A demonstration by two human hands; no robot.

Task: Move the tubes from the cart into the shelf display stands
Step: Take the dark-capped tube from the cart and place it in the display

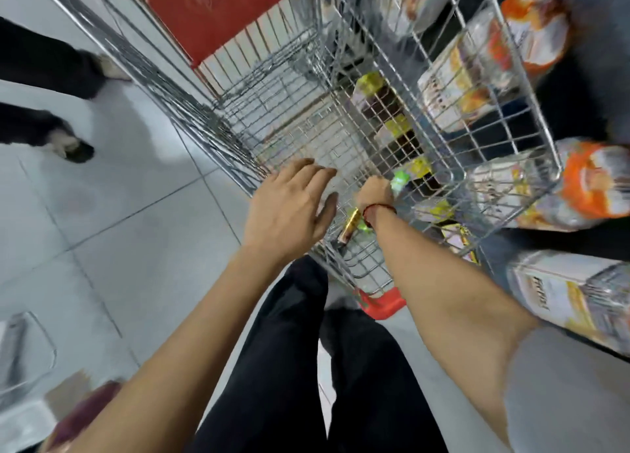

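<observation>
A wire shopping cart (238, 118) stands in front of me, seen from above. My right hand (375, 193) reaches down inside it, fingers closed around a green tube (399, 179). A gold tube (351, 225) lies on the cart floor just under that wrist, which wears a red string. My left hand (289, 207) hovers over the near left rim of the cart, fingers spread and holding nothing. Yellow-green boxed items (421, 167) show through the cart's right wall.
A red panel (211, 12) sits at the cart's far end. Shelves on the right hold orange-and-white packages (593, 186) and boxes (559, 302). Another person's legs and shoes (68, 145) stand on the tiled floor at the left. My own dark trousers (306, 367) are below.
</observation>
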